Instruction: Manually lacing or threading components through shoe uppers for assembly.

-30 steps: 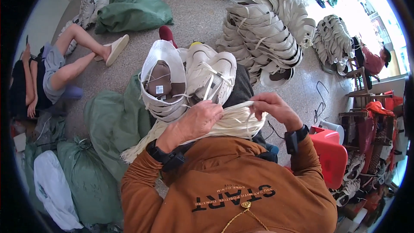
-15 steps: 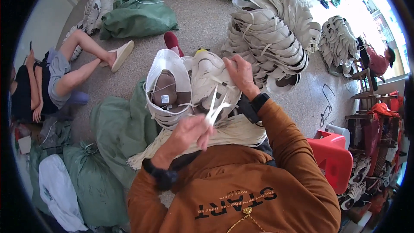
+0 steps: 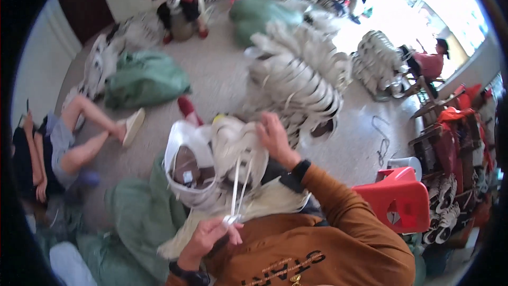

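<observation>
A white shoe upper (image 3: 248, 135) lies over my lap, laces threaded at its front. My right hand (image 3: 278, 137) has its bent fingers around the upper's far right edge. Close to my body, my left hand (image 3: 211, 238) pinches the ends of a white shoelace (image 3: 234, 190). Its two strands stretch taut from the upper to my fingers. Left of it another white shoe upper (image 3: 172, 145) stands with its opening up, showing a brown lining and a small white label. A bundle of cream laces (image 3: 264, 201) lies across my lap, beneath the uppers.
Stacked shoe uppers (image 3: 296, 87) rise just ahead. Green sacks (image 3: 145, 79) lie on the floor, with green cloth (image 3: 135, 201) at my left. A red stool (image 3: 394, 198) stands at my right. One person (image 3: 69, 143) sits at left; others sit farther off.
My left hand has pulled back toward my body, drawing the lace strands out long and straight. My right hand stays at the upper. The view has tilted up, showing more of the room.
</observation>
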### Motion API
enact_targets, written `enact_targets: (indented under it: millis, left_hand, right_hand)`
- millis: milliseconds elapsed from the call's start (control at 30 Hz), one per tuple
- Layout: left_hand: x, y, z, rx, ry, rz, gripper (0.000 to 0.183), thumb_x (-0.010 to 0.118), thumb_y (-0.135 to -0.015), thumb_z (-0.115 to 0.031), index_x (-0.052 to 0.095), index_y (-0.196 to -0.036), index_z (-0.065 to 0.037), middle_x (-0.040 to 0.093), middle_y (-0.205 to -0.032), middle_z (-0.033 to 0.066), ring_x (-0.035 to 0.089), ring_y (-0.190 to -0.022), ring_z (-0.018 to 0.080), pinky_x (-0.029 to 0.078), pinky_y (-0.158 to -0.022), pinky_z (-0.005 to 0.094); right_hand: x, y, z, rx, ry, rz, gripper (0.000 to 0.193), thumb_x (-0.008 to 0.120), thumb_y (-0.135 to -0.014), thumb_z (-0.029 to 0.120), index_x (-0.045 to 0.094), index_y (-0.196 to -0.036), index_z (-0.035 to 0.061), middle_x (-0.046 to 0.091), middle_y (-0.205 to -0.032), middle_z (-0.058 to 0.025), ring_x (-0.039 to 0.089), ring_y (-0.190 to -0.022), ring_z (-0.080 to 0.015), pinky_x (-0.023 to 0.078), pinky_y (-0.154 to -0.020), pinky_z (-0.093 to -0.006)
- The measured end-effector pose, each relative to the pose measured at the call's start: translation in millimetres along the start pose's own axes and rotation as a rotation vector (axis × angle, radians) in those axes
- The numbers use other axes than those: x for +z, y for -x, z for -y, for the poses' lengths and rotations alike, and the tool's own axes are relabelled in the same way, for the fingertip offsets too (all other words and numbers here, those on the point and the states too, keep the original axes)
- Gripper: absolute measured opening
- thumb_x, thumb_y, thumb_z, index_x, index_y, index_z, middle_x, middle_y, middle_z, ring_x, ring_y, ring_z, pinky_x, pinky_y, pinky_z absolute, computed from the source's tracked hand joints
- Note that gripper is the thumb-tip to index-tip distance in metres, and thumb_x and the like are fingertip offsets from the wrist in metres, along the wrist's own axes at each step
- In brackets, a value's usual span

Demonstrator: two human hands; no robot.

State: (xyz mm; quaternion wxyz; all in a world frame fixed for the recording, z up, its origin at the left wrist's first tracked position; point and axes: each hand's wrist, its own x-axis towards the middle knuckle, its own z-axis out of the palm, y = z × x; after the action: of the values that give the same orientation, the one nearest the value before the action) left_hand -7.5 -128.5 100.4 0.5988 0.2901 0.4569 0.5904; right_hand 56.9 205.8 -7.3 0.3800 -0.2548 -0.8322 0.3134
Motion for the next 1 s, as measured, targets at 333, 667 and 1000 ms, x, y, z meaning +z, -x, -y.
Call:
enact_targets:
  millis: [333, 667, 1000]
  left_hand:
    - [24, -26, -47, 0.241, -0.080, 0.204, 0.027, 0.046, -0.105, -0.018, 0.063, -0.104, 0.004, 0.068, -0.082, 0.0091, 0.067, -0.089, 0.0223, 0.036, -0.113, 0.0471]
    - [39, -37, -22, 0.199, -0.183, 0.124, 0.024, 0.047, -0.105, -0.015, 0.061, -0.104, 0.004, 0.068, -0.082, 0.0074, 0.066, -0.084, 0.0169, 0.042, -0.109, 0.0419]
    - [37, -50, -14, 0.171, -0.145, 0.121, 0.025, 0.047, -0.106, -0.016, 0.062, -0.100, 0.002, 0.067, -0.085, 0.0077, 0.066, -0.086, 0.0158, 0.043, -0.108, 0.0399]
  right_hand:
    - [-24, 100, 59, 0.066, -0.004, 0.346, 0.076, 0.072, -0.085, 0.033, 0.038, -0.139, -0.0089, 0.040, -0.143, -0.0305, 0.040, -0.132, -0.0456, 0.034, -0.113, -0.0459]
    - [1, 86, 50, -0.135, 0.156, 0.234, 0.066, 0.062, -0.082, 0.020, 0.038, -0.136, -0.0107, 0.043, -0.137, -0.0312, 0.045, -0.124, -0.0480, 0.036, -0.108, -0.0502]
    - [-11, 87, 58, -0.061, 0.115, 0.347, 0.073, 0.068, -0.081, 0.022, 0.037, -0.139, -0.0085, 0.041, -0.140, -0.0311, 0.043, -0.128, -0.0473, 0.035, -0.110, -0.0494]
